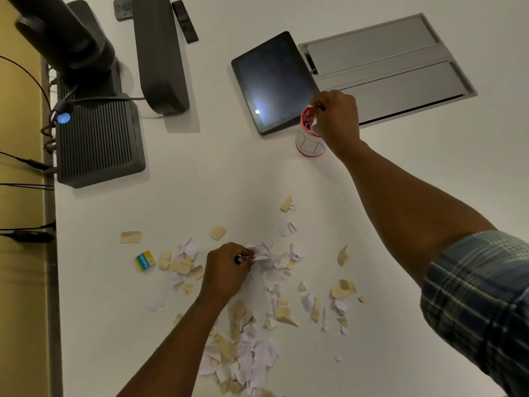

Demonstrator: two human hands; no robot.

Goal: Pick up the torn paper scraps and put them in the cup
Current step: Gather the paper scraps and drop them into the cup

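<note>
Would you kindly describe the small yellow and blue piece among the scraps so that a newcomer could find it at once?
Start at the ribbed dark box at the white table's left edge and look straight down towards the near side. There, left of the left hand, lies the small packet at the left fringe of the torn paper scraps. It alone is bright yellow with a blue printed label; the scraps are plain tan or white.

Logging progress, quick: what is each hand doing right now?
Left hand: pinches white paper scraps in the pile on the table.
Right hand: over the cup, fingers curled round scraps.
</note>
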